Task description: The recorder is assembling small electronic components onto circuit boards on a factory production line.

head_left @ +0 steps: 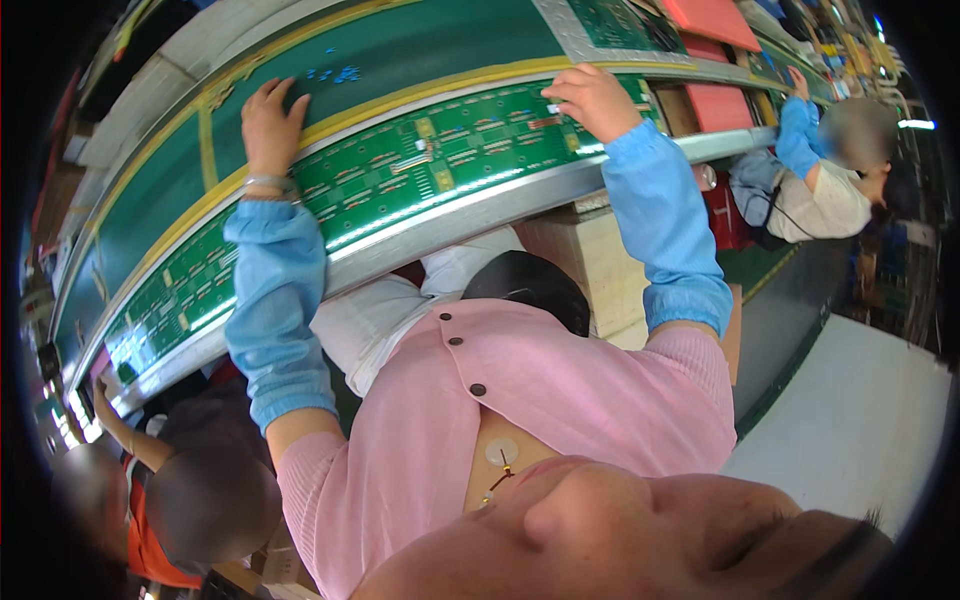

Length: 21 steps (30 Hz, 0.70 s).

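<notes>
A long green circuit board [360, 180], carrying rows of small components, lies in a metal rail in front of me. My left hand [272, 125] is at the board's far edge, over the yellow-taped border, thumb apart from the fingers and nothing visible in them. Several small blue components [345, 74] lie loose on the green work surface just beyond it. Over the board's right part, my right hand [597, 102] has thumb and fingertips drawn together at a small white part [553, 108]. Another white part [420, 146] stands on the board's middle.
The metal rail [450, 212] runs along the bench's near edge. Red-pink trays [718, 106] stand right of the board, with another board [610, 25] at the back. One co-worker [825, 180] sits to the right; others [205, 490] sit at the lower left, one reaching to the line.
</notes>
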### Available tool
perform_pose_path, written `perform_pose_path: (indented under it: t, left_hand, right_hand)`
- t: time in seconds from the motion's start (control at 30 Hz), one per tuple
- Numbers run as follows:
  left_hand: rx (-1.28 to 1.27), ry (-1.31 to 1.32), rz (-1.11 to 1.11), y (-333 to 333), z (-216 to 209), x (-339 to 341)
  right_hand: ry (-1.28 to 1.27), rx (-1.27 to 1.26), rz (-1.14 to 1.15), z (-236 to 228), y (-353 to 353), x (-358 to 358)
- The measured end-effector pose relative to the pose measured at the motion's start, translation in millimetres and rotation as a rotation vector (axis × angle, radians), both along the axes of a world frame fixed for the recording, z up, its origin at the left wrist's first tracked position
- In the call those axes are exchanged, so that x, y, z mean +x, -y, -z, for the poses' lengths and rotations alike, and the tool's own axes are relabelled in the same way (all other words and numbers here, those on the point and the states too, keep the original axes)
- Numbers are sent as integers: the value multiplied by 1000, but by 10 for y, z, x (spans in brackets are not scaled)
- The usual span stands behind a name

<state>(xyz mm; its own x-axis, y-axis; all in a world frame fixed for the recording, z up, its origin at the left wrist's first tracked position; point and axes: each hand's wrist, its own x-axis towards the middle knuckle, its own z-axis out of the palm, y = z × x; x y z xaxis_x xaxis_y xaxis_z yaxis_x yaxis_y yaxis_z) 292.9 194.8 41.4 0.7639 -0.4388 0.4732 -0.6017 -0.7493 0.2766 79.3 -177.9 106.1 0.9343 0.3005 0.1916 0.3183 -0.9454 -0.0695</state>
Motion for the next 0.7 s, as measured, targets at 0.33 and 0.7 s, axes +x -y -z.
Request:
perform_pose_path:
  t: [0.33,0.7]
  left_hand:
    - [-101,-34,33,330,-93,104]
    - [-117,-112,-127,-65,-72,235]
  right_hand:
    - [145,160,-65,289,-1427,1191]
    - [444,-57,-201,638,-1824,1373]
